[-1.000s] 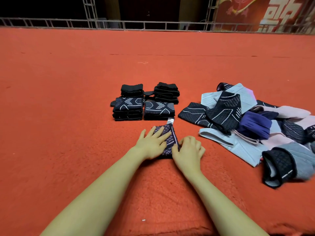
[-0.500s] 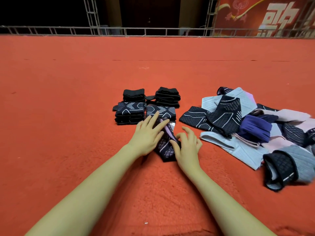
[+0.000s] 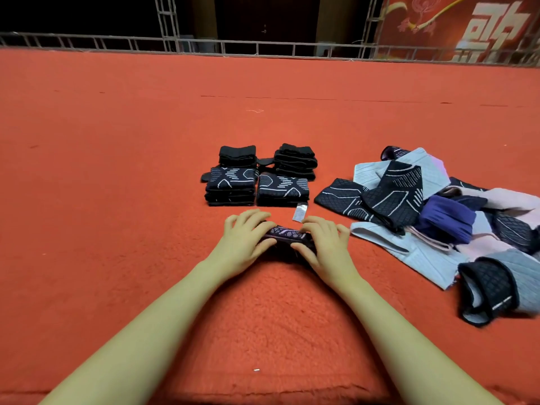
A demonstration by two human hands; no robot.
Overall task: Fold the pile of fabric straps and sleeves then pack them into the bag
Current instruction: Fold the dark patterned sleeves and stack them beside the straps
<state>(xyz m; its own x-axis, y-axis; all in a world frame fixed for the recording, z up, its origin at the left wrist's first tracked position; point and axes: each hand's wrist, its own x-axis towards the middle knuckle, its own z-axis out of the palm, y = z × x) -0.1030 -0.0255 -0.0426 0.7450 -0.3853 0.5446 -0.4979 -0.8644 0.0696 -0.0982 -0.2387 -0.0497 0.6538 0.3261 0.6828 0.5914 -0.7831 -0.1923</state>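
While my left hand [image 3: 244, 239] and right hand [image 3: 323, 244] curl over its two ends, the sleeve [image 3: 287, 233] I am folding lies bunched between them on the red carpet [image 3: 117, 200], just in front of me. My fingers are bent round the dark, pink-patterned cloth, thumbs tucked under the near edge, so both hands grip it and only a short middle strip shows. A white tag [image 3: 300, 212] sticks out from behind my right fingers, pointing toward the stacks. Beyond my hands, close but not touching, stand four stacks of folded pieces: a near left stack [image 3: 230, 190] and a near right stack [image 3: 283, 190], both dark with white line patterns on top, and behind them a far left stack [image 3: 237, 155] and a far right stack [image 3: 295, 160] of plain black. A flat black piece [image 3: 264, 162] peeks out between the two far stacks; I cannot tell what it is. To my right sprawls the unfolded pile [image 3: 438, 217], well clear of the stacks: pale grey sleeves, dark patterned ones, a purple one and pink ones heaped across each other. At its near edge a grey sleeve with a black cuff [image 3: 491, 290] lies open toward me. No bag shows anywhere that I can see. Across the far edge of the carpet runs a metal rail [image 3: 263, 49], with a red banner [image 3: 467, 27] at upper right.
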